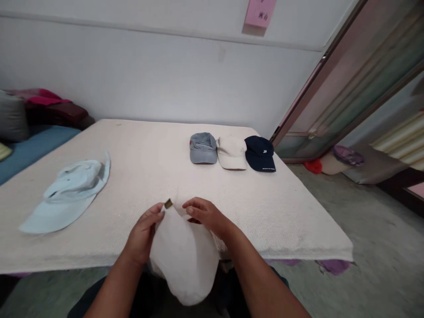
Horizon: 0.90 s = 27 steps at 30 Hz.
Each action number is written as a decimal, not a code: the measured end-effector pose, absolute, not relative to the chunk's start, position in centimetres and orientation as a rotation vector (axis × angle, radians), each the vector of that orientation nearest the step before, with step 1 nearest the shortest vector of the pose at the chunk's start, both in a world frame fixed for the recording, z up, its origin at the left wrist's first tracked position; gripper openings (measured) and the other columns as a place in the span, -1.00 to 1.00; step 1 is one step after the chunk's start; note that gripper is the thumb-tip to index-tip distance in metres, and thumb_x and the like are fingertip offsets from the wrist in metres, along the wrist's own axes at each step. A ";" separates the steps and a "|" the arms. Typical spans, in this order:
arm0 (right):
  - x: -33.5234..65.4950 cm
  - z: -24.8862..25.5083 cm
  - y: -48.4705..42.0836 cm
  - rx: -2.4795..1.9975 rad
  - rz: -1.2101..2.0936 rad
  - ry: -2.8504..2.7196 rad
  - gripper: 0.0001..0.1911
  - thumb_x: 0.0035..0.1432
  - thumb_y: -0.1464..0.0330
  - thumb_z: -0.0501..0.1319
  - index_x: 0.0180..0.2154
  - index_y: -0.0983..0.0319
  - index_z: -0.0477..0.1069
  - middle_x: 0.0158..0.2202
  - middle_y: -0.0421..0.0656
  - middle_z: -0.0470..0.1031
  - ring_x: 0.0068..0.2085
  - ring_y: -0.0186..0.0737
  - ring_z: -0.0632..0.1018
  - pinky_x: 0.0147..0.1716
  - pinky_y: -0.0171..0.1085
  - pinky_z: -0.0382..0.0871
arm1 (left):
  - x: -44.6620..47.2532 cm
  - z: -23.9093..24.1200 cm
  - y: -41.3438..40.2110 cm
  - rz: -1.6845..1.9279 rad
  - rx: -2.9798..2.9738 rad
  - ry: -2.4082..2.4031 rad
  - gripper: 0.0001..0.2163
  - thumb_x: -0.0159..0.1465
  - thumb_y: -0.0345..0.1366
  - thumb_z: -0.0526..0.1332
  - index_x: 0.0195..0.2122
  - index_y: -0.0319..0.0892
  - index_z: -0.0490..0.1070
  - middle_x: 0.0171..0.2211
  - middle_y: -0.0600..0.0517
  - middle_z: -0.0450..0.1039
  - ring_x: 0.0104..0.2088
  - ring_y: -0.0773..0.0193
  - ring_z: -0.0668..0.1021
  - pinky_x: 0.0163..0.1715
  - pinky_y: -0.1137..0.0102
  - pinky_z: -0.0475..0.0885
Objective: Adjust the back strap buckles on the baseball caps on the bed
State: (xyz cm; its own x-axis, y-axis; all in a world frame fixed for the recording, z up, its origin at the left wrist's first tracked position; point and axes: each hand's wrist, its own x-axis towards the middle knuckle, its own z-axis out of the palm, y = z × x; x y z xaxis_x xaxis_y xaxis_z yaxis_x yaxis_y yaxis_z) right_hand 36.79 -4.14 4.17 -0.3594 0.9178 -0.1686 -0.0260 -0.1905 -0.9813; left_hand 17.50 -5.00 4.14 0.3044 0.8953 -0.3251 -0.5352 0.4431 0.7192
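A white cap (pixel 185 260) hangs over the front edge of the table, its rounded crown facing me. At its upper left, a brass-coloured buckle (pixel 168 203) sits on the end of the strap. Fingers and thumb of my left hand (pixel 144 232) pinch the cap's edge just beside that buckle. My right hand (pixel 208 216) is over the other side of the cap's rim, fingers loosely bent and apart, their tips pointing toward the buckle. Whether its underside touches the cap is hidden.
On the cream-covered table (pixel 149 150), a grey cap (pixel 203 148), a beige cap (pixel 232 152) and a navy cap (pixel 260 153) stand in a row at the back right. A pale blue cap (pixel 71 194) lies at the left. Behind is a white wall (pixel 149 75).
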 end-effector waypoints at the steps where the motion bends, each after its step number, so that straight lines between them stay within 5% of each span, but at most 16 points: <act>1: 37.1 4.2 -4.1 -1.120 1.641 -1.323 -0.70 0.06 0.16 0.24 -0.25 0.24 0.44 -0.27 -0.15 0.40 -0.27 -0.28 0.42 -0.28 -0.30 0.29 | 17.0 4.3 -4.8 1.072 0.475 0.815 -0.85 0.04 -0.46 0.26 -0.32 -0.21 0.46 -0.52 0.05 0.52 -0.58 0.32 0.52 -0.55 0.48 0.41; 11: 38.0 3.8 -4.4 -0.695 2.071 -0.934 -0.58 -0.04 0.27 0.31 -0.12 0.31 0.41 -0.25 -0.06 0.49 -0.31 -0.23 0.49 -0.31 -0.28 0.34 | 14.1 4.6 -2.4 1.073 0.130 1.022 -0.84 0.09 -0.36 0.15 -0.35 -0.25 0.50 -0.65 -0.01 0.52 -0.56 0.08 0.59 -0.55 0.29 0.51; 17: 37.5 3.5 -3.4 -0.550 1.799 -0.648 -0.70 0.07 0.37 0.22 -0.11 0.27 0.41 -0.24 -0.11 0.54 -0.30 -0.25 0.54 -0.24 -0.28 0.39 | 15.4 3.9 -2.6 0.943 0.220 0.961 -0.85 0.11 -0.41 0.16 -0.37 -0.27 0.53 -0.60 -0.03 0.57 -0.55 0.10 0.60 -0.49 0.31 0.51; 27: 39.3 2.8 0.1 -0.518 1.572 -0.177 -0.76 0.16 0.40 0.08 -0.14 0.29 0.40 -0.24 -0.10 0.58 -0.09 -0.16 0.54 -0.01 -0.11 0.35 | 16.2 2.1 -5.0 0.914 0.319 0.644 -0.74 0.25 -0.28 0.09 -0.19 -0.26 0.52 -0.32 -0.10 0.61 -0.23 0.05 0.60 -0.14 0.22 0.45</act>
